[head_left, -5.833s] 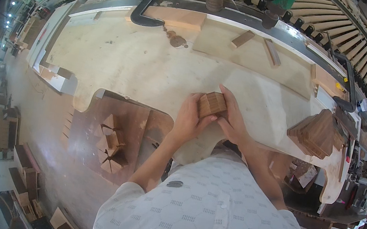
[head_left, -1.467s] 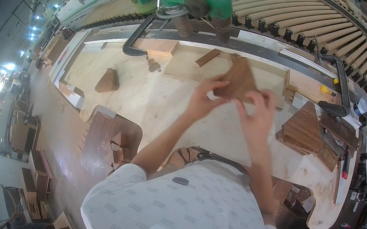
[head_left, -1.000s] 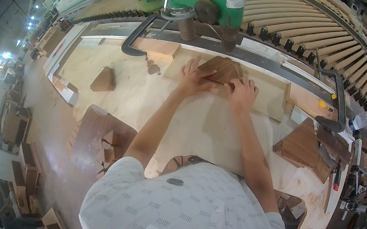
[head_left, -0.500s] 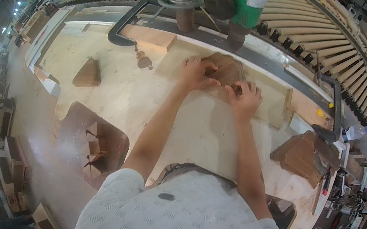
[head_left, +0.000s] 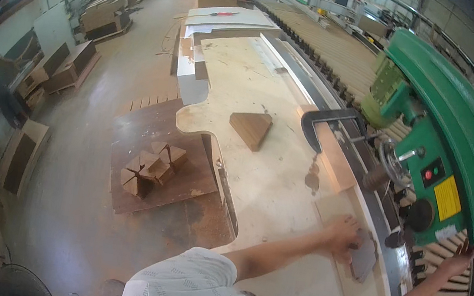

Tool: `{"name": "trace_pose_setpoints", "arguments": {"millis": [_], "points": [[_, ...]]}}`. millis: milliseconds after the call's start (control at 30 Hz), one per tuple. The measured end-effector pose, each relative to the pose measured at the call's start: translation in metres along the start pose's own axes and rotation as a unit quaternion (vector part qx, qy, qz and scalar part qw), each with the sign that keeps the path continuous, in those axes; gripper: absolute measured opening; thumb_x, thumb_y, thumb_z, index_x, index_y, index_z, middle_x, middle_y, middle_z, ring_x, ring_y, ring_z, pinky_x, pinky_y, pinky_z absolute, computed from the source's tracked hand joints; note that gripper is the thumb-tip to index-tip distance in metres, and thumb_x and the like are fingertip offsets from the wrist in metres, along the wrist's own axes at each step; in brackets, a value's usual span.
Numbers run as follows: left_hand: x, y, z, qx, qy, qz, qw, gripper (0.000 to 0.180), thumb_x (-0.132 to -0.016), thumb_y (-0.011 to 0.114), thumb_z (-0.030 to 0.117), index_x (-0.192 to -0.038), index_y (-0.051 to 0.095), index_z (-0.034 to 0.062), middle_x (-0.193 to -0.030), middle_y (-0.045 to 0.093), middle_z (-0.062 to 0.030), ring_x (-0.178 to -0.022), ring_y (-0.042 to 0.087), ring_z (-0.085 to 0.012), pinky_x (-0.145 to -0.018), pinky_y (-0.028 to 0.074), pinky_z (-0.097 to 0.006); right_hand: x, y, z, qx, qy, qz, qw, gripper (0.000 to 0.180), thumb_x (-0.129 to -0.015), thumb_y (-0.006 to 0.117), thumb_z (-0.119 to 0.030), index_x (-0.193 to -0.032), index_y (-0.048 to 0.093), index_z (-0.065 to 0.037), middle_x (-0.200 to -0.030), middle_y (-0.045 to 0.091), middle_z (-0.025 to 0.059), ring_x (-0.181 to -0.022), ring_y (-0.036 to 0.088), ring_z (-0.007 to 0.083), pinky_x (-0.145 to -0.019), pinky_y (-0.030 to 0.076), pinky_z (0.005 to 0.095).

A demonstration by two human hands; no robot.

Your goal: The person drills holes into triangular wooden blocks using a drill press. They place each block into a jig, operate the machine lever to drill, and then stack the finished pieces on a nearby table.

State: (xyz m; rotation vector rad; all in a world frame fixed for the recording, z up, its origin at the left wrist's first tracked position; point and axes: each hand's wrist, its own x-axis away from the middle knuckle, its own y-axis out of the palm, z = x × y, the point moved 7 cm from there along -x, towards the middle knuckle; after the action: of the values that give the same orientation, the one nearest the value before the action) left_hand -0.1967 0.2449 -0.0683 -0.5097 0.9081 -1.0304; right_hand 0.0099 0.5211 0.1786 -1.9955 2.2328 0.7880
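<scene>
My left hand [head_left: 345,234] has its fingers curled against the left edge of a brown angular wooden block [head_left: 364,259]. The block lies flat on a pale board by the rear fence of the worktable [head_left: 276,215]. Up at the lower right edge of a green drill press [head_left: 434,141], my right hand [head_left: 457,264] is closed; what it grips there is hidden. The drill press head stands just beyond the block. Farther left on the table lies a loose brown wooden block [head_left: 250,129], apart from both hands.
A black clamp [head_left: 330,120] holds a light wooden bar [head_left: 334,156] along the table's rear edge. Several wooden pieces [head_left: 154,166] sit on a lower brown board [head_left: 129,132] at the left. Behind the press runs a slatted roller conveyor [head_left: 325,48].
My view has swung to the left. My right hand has left the wooden block and risen to the drill press's right side. My left hand stays at the block.
</scene>
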Motion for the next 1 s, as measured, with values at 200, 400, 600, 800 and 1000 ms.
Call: {"name": "trace_pose_setpoints", "arguments": {"millis": [200, 400, 600, 800, 1000], "points": [[0.002, -0.005, 0.001, 0.028, -0.023, -0.007, 0.999, 0.055, -0.053, 0.086, 0.052, -0.099, 0.077, 0.0238, -0.117, 0.061, -0.0176, -0.125, 0.051, -0.0395, -0.107, 0.033, -0.053, -0.161, 0.039, 0.096, 0.086, 0.017, -0.167, 0.982, 0.048, -0.111, 0.045, -0.039, -0.125, 0.069, 0.000, -0.123, 0.070, 0.0161, -0.112, 0.064, 0.0273, -0.100, 0.053, 0.0461], [-0.008, 0.010, 0.001, 0.029, -0.001, 0.018, 0.999, 0.054, -0.052, 0.085, 0.048, -0.100, 0.078, 0.0251, -0.125, 0.059, -0.0185, -0.127, 0.049, -0.0404, -0.113, 0.030, -0.057, -0.163, 0.003, 0.093, 0.197, 0.004, -0.152, 0.969, 0.046, -0.110, 0.049, -0.038, -0.123, 0.069, 0.000, -0.119, 0.070, 0.0160, -0.108, 0.065, 0.0275, -0.097, 0.054, 0.0460], [-0.006, 0.003, -0.002, 0.041, -0.007, 0.029, 0.999, 0.052, -0.055, 0.087, 0.049, -0.101, 0.077, 0.0260, -0.128, 0.059, -0.0196, -0.129, 0.049, -0.0406, -0.113, 0.030, -0.058, -0.148, -0.041, 0.074, 0.254, -0.032, -0.131, 0.958, 0.044, -0.108, 0.052, -0.038, -0.121, 0.069, 0.000, -0.116, 0.069, 0.0160, -0.104, 0.065, 0.0277, -0.095, 0.054, 0.0460], [-0.002, -0.008, -0.012, 0.018, -0.078, -0.078, 0.994, 0.048, -0.066, 0.087, 0.053, -0.106, 0.078, 0.0288, -0.120, 0.063, -0.0143, -0.123, 0.052, -0.0375, -0.105, 0.040, -0.053, -0.130, -0.036, 0.073, 0.313, -0.103, -0.135, 0.935, 0.042, -0.107, 0.055, -0.037, -0.119, 0.070, 0.000, -0.112, 0.069, 0.0159, -0.099, 0.065, 0.0279, -0.092, 0.055, 0.0459], [-0.013, 0.000, -0.003, -0.007, 0.032, 0.057, 0.998, 0.060, -0.059, 0.087, 0.062, -0.105, 0.078, 0.0250, -0.118, 0.065, -0.0146, -0.124, 0.055, -0.0353, -0.111, 0.031, -0.056, -0.107, -0.013, -0.002, 0.277, -0.158, -0.108, 0.942, 0.040, -0.105, 0.059, -0.036, -0.117, 0.070, 0.000, -0.109, 0.069, 0.0159, -0.095, 0.066, 0.0281, -0.090, 0.056, 0.0459]]}}
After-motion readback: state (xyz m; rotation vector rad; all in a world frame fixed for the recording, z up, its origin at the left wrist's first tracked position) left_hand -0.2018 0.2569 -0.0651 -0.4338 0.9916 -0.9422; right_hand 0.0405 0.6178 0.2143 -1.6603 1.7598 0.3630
